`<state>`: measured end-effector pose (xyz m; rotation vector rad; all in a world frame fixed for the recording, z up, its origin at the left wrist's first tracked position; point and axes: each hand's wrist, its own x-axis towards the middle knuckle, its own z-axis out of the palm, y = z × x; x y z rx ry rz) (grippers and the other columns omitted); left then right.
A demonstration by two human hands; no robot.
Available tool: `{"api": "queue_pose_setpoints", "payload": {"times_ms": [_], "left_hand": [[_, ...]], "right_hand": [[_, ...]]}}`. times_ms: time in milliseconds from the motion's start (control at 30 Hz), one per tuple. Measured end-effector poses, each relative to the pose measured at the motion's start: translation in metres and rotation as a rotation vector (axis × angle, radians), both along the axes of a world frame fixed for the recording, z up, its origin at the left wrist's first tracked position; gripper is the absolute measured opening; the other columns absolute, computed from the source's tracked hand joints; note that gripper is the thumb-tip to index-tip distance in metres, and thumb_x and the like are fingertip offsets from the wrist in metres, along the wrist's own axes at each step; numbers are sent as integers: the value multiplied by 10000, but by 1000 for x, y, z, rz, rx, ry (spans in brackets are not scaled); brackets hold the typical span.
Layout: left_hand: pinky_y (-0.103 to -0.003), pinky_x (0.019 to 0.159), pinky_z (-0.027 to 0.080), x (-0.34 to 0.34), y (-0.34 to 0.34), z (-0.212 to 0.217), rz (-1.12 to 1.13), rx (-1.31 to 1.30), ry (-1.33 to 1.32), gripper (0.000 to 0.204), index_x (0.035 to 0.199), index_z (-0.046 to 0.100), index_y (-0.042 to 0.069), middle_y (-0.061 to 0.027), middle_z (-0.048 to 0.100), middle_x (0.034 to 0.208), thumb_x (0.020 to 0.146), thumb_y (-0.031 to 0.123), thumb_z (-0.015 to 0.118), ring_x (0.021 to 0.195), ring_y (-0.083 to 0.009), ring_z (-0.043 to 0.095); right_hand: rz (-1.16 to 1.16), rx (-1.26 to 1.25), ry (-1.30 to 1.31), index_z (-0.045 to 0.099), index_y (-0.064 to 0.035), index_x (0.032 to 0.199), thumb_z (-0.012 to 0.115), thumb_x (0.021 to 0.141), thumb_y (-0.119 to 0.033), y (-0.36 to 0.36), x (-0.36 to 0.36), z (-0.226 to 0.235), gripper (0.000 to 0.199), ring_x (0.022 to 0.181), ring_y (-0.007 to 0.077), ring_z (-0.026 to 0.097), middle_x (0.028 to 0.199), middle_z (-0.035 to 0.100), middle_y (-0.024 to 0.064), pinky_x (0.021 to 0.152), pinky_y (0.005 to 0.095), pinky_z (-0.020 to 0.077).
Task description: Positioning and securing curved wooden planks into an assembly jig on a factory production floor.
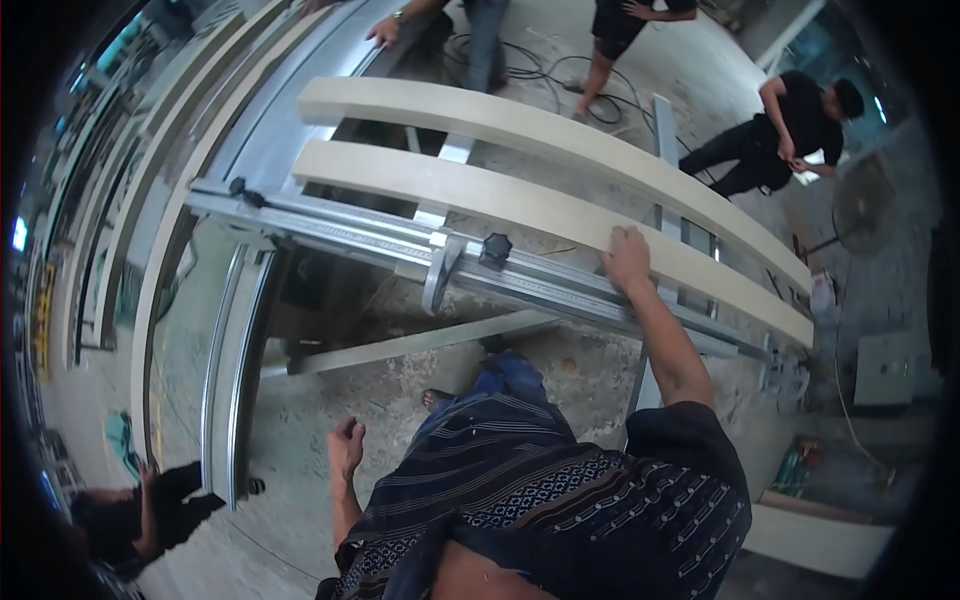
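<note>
My right hand (627, 257) rests palm down on the near edge of a long pale wooden board (480, 195) lying across a metal saw frame. A second, similar board (480, 115) lies parallel just beyond it. My left hand (346, 446) hangs low at my side, fingers loosely curled, holding nothing. A grey metal guide rail (360, 240) with a black knob (495, 247) runs in front of the near board, close to my right hand.
Metal frame rails (235, 370) drop to the lower left. Other people stand at the top and upper right; another person's arm (150, 510) shows at the lower left. Cables (545, 70) lie on the concrete floor; a fan (862, 205) stands at right.
</note>
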<state>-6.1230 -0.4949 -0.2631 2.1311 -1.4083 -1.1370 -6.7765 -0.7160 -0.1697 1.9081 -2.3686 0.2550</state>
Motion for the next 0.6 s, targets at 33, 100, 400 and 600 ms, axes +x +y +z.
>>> {"api": "queue_pose_setpoints", "payload": {"times_ms": [33,100,400,600], "left_hand": [[-395,816,546,6,4,-10,30,-13,13,379,1122,696,-42,-203,749,971,896,258,645,889,-275,724],[-393,707,511,46,39,-57,-13,201,-98,334,937,693,-54,-179,747,854,900,269,616,756,-247,673],[-392,661,502,38,55,-97,20,323,-109,369,972,678,5,-124,721,900,980,334,513,751,-214,633],[-380,684,533,-18,33,-55,313,483,-28,404,1180,669,32,-115,715,1129,1035,379,522,841,-213,656]], "right_hand": [[31,38,6,588,-33,1238,798,749,-277,0,-1,0,586,1085,386,558,1130,564,186,935,497,470],[124,63,-20,612,-21,1205,788,745,-306,-17,11,2,569,1038,411,585,1077,603,200,910,508,483],[147,-173,-243,663,-20,1199,779,756,-345,-100,-29,28,561,1148,426,583,1201,643,242,1004,488,466],[181,-134,-210,584,-39,1344,803,730,-389,-168,-74,25,740,1356,412,454,1423,507,247,1135,529,355]]}}
